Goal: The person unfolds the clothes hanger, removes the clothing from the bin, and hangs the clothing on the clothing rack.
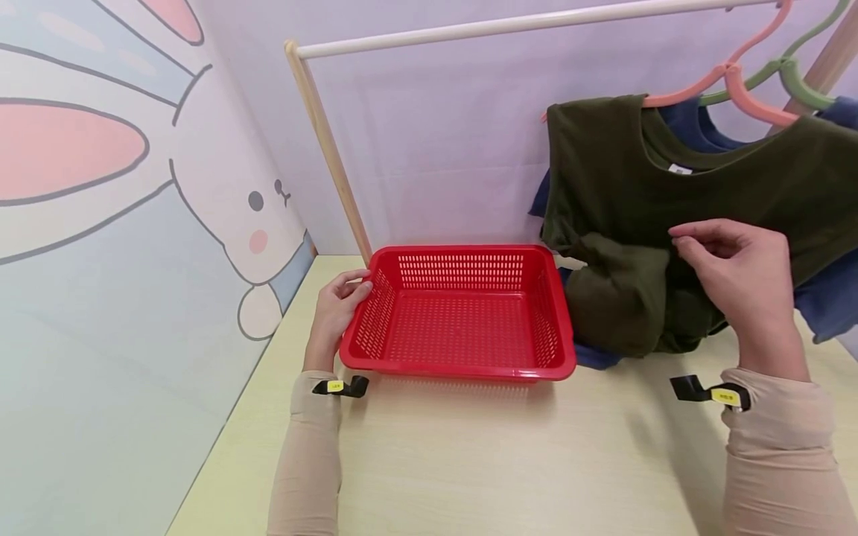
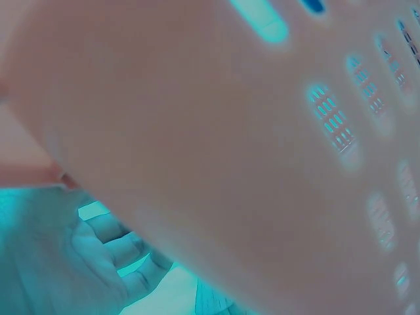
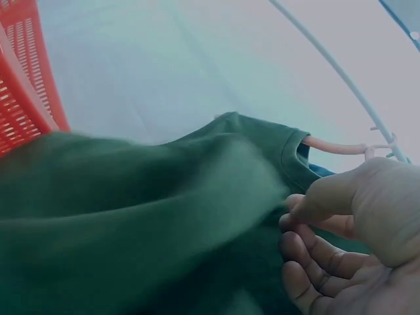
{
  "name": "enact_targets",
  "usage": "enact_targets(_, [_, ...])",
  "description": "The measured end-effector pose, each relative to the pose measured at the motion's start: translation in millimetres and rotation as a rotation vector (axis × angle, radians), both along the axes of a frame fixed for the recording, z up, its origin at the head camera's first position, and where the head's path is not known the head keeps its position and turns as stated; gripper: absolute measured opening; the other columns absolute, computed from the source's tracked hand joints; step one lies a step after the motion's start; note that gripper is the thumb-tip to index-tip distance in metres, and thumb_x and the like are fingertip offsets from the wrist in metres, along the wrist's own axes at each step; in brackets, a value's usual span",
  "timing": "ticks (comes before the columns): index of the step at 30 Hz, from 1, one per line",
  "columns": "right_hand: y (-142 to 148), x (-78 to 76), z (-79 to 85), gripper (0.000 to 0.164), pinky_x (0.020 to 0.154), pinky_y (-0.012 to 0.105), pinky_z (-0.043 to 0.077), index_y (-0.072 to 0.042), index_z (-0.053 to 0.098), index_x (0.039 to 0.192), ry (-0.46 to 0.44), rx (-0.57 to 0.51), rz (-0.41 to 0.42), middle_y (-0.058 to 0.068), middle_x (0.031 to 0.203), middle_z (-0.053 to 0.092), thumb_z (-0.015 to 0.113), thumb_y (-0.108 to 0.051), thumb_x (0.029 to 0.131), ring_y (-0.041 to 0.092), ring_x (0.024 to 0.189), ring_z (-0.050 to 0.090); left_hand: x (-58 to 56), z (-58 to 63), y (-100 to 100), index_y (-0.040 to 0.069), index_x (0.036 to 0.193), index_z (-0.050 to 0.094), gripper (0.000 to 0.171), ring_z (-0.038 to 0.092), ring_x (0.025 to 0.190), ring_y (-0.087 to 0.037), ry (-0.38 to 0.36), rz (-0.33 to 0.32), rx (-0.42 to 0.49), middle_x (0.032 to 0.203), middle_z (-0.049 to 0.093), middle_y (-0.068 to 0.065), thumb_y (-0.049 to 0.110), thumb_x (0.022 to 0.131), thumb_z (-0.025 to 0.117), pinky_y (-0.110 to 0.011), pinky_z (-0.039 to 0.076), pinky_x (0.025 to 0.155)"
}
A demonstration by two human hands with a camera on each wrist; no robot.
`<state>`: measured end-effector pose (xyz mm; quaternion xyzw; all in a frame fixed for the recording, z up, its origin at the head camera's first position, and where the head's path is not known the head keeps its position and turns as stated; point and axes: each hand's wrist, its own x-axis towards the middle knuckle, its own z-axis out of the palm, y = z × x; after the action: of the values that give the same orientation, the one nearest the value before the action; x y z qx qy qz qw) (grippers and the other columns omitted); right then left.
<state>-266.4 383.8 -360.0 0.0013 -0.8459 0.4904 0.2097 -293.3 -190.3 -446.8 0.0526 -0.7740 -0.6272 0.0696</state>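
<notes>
My left hand (image 1: pixel 337 311) grips the left rim of a red plastic basket (image 1: pixel 462 368), its thumb over the rim. In the left wrist view, the basket's slotted wall (image 2: pixel 216 151) hides part of that hand (image 2: pixel 85 256). A dark green sleeveless shirt (image 1: pixel 603 171) hangs from a pink hanger (image 1: pixel 754 104). Before it is my right hand (image 1: pixel 751 272), thumb and fingertips close together, with no cloth visible between them. Just left of those fingertips lies a blurred, bunched fold of the shirt (image 1: pixel 617 298); the right wrist view shows this cloth (image 3: pixel 144 210) beside the hand (image 3: pixel 341 243).
A navy garment (image 1: pixel 831 298) on a green hanger (image 1: pixel 801 85) hangs behind the green shirt. The white rod (image 1: pixel 496 28) of a wooden rack (image 1: pixel 328 149) spans the back. Left of the table (image 1: pixel 469 461) stands a wall (image 1: pixel 100 320) with a rabbit picture.
</notes>
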Motion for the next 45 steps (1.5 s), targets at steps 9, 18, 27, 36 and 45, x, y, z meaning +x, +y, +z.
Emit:
enact_targets(9, [-3.0,1.5,-1.3,0.030,0.070,0.010,0.048,-0.009,0.082,0.130,0.013,-0.054,-0.011,-0.029,0.093,0.074,0.078,-0.026,0.106,0.004,0.087,0.062,-0.9,1.4,1.6,0.022,0.151,0.069,0.043,0.073,0.120,-0.031,-0.006,-0.001,0.007,0.142,0.070,-0.017,0.032,0.110,0.074,-0.033,0.067,0.089])
enact_targets(18, [-9.7,2.1,-2.6,0.031,0.072,0.010,0.049,-0.008,0.082,0.132,0.055,-0.074,0.003,-0.024,0.098,0.075,0.080,-0.025,0.105,0.005,0.088,0.063,2.2,-1.3,-4.0,0.023,0.151,0.068,0.045,0.073,0.121,-0.030,-0.016,0.010,-0.005,0.142,0.070,-0.015,0.036,0.109,0.074,-0.032,0.066,0.090])
enact_targets(27, [-50.7,-9.6,-6.9,0.033,0.082,0.010,0.057,-0.006,0.080,0.131,0.108,0.009,0.308,-0.004,0.117,0.080,0.086,-0.013,0.099,0.007,0.097,0.074,2.6,-2.6,-14.8,0.023,0.152,0.068,0.046,0.074,0.119,-0.028,-0.009,0.021,-0.015,0.142,0.069,-0.015,0.036,0.109,0.074,-0.030,0.066,0.090])
enact_targets(36, [-97.2,-32.9,-48.3,0.043,0.084,0.015,0.056,-0.008,0.081,0.131,-0.071,0.289,0.519,0.011,0.121,0.077,0.094,-0.025,0.093,0.027,0.103,0.071,5.3,-8.8,-7.6,0.022,0.153,0.067,0.048,0.074,0.120,-0.029,-0.020,0.020,0.001,0.143,0.070,-0.016,0.037,0.108,0.075,-0.032,0.066,0.093])
enact_targets(45, [-85.7,-36.4,-52.8,0.029,0.081,0.017,0.059,-0.010,0.084,0.124,-0.146,0.298,0.499,0.010,0.116,0.079,0.089,-0.022,0.098,0.028,0.097,0.072,-0.6,-3.5,-0.5,0.022,0.152,0.068,0.047,0.074,0.119,-0.030,0.012,-0.002,-0.004,0.140,0.070,-0.015,0.037,0.108,0.075,-0.033,0.067,0.091])
